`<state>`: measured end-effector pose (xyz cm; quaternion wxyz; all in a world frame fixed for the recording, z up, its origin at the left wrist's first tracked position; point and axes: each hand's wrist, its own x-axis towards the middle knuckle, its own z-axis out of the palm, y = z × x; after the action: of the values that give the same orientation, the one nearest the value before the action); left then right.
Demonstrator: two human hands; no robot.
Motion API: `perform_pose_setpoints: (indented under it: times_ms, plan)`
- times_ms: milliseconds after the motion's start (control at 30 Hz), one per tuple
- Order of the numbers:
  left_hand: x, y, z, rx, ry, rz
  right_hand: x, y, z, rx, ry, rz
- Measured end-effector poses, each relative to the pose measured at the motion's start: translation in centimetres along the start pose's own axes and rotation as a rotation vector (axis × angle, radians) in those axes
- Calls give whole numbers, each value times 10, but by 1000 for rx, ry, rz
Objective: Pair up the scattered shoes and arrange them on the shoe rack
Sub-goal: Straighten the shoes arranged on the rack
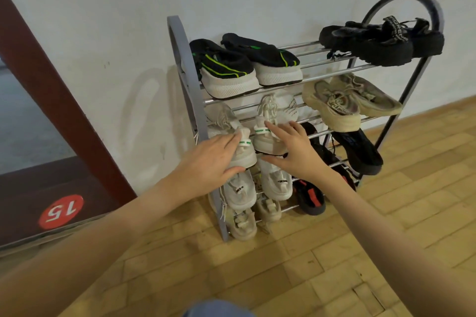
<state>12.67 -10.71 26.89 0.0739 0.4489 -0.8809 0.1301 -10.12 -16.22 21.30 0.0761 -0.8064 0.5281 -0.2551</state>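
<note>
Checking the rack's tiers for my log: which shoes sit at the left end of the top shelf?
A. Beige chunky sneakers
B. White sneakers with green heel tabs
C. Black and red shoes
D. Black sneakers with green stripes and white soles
D: the black sneakers with green stripes sit side by side at the left end of the shoe rack, on its top shelf.

One grey metal tiered shoe rack (186,59). Twelve shoes visible on it: two black-green knit sneakers (226,72) at 10 o'clock, six white, two beige, others black.
</note>
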Motion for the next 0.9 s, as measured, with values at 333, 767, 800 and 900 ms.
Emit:
perform_pose_setpoints:
  times_ms: [333, 767, 800, 900]
  plan:
    - [3, 5, 16, -268, -4, -46, -3, -7, -8, 215, 65, -65]
    - [1, 10, 20, -36, 53, -22, -11, -2, -12, 156, 4, -165]
    - [1, 11, 21, -39, 56, -34, -12, 0, -14, 168, -1, -173]
    - [-1, 15, 24, -60, 71, -72, -13, 6, -16, 183, -14, -212]
